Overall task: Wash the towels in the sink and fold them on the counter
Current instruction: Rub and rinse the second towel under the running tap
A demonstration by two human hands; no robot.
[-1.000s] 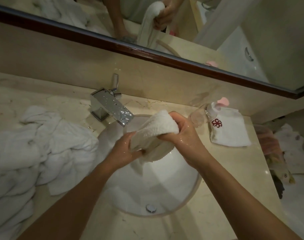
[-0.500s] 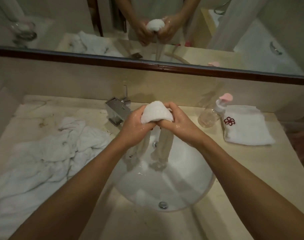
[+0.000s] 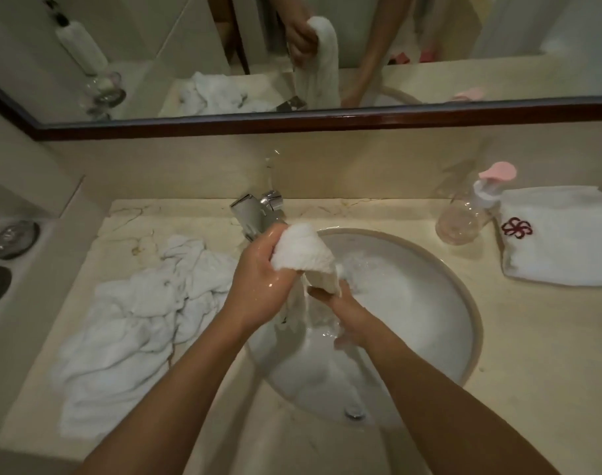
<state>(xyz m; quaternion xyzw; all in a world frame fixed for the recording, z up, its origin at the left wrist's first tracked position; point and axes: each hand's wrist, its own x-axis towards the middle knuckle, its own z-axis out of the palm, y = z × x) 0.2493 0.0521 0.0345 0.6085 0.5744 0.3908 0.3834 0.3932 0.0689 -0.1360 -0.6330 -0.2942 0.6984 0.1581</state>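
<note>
A small wet white towel [image 3: 301,250] hangs over the round white sink [image 3: 464,293], bunched at its top. My left hand [image 3: 258,286] grips that top bunch just in front of the chrome faucet [image 3: 255,214]. Lower down, my right hand [image 3: 340,310] squeezes the hanging part, and water runs off it into the basin. A crumpled heap of white towels [image 3: 135,323] lies on the marble counter [image 3: 532,354] to the left of the sink. A folded white towel with a red flower emblem [image 3: 560,238] rests on the counter at the right.
A clear pump bottle with a pink top [image 3: 464,217] stands between the sink and the folded towel. A wood-framed mirror [image 3: 292,121] runs along the wall behind. Metal dishes [image 3: 12,238] sit on a lower ledge at far left. The drain [image 3: 354,413] is at the basin's near side.
My right hand has slid down from the top of the towel to its hanging part, while my left hand stays at the top. The view has shifted left and tilted down.
</note>
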